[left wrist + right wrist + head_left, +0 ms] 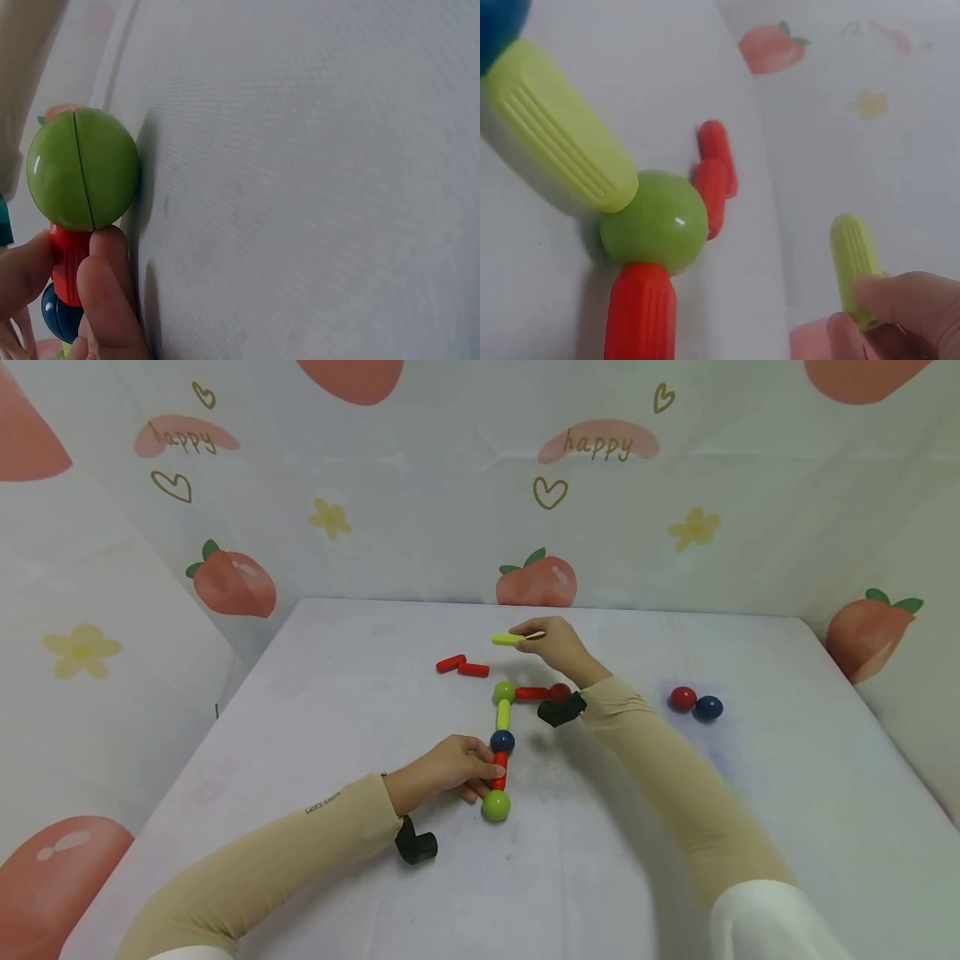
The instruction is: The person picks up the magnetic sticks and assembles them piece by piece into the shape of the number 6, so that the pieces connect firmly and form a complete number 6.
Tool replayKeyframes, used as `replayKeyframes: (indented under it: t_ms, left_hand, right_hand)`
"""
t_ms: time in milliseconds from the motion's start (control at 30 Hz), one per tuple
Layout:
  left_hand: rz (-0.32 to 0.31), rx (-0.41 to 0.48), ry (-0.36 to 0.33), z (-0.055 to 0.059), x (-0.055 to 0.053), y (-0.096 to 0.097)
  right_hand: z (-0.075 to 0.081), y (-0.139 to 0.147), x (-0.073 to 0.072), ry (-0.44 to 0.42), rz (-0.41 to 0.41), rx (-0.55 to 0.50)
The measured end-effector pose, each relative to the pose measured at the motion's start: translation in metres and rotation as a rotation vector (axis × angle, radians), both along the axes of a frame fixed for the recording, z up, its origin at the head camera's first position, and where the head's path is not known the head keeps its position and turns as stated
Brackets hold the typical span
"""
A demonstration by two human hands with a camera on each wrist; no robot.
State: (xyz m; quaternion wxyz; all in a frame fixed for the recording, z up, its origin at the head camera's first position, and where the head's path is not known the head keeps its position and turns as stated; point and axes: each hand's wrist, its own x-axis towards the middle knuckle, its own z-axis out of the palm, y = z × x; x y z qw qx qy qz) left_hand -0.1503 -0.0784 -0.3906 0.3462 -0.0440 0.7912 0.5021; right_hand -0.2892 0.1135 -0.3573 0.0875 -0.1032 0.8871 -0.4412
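My left hand (453, 764) pinches a red rod (499, 770) between thumb and fingers. One end of that rod meets a green ball (84, 169), the other a dark blue ball (502, 741). From the blue ball a yellow-green rod (503, 715) runs to a second green ball (654, 221). Another red rod (532, 693) links this ball to a dark red ball (559, 692), partly hidden by the right wrist's black device. Beyond the joined pieces, my right hand (558, 647) holds a loose yellow-green rod (853, 259) by one end, raised off the table.
Two loose red rods (474, 670) lie touching on the far part of the white table (337, 693). Off to the right, a red ball (682, 698) sits beside a dark blue ball (708, 707). A printed cloth wall (420, 527) rises behind the table's back edge.
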Motion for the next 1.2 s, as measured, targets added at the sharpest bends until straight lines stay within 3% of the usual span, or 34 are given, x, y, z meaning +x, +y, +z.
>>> replayKeyframes:
  t_ms: [267, 567, 867, 1200]
  left_hand:
    - [-0.003, 0.009, 0.012, -0.002, 0.001, -0.001]
    - [-0.001, 0.006, 0.017, -0.003, 0.001, -0.001]
    - [-0.011, 0.003, 0.012, -0.001, 0.000, 0.000]
    - [-0.013, -0.004, 0.026, 0.000, 0.001, -0.001]
  right_hand:
    - [0.019, 0.020, 0.023, -0.004, 0.004, -0.046]
    - [0.030, 0.037, 0.053, 0.020, 0.053, -0.020]
    - [0.021, 0.049, 0.085, -0.011, 0.075, -0.007]
    - [-0.006, 0.054, 0.106, -0.038, 0.110, 0.001]
